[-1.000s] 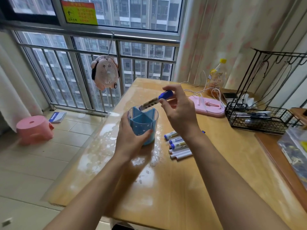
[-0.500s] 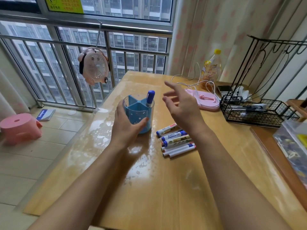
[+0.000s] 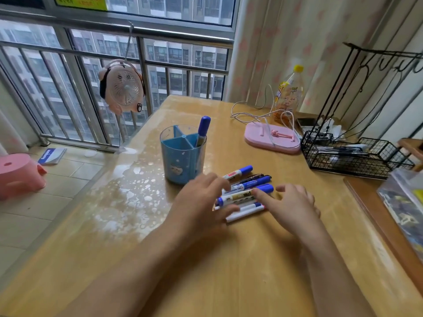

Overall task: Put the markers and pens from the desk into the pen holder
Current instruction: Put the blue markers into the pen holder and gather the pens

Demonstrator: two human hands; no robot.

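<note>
Two hands (image 3: 201, 202) (image 3: 295, 207) over markers (image 3: 247, 193), desk (image 3: 229, 259)

1 marker (image 3: 202, 131) upright in holder (image 3: 180, 161); rest (image 3: 246, 192) flat.

Desk (image 3: 251, 259): pale wood look under a clear glossy sheet, blotched whitish near the window side. Pen holder (image 3: 182, 156): translucent blue plastic, smooth, shiny rim. Markers (image 3: 246, 193): glossy plastic barrels, white with blue caps (labels look like printed paper or film). Wire basket (image 3: 357, 159): black metal mesh, matt. Curtain (image 3: 286, 42): soft cloth. Stool (image 3: 20, 175): pink plastic, smooth.
</note>
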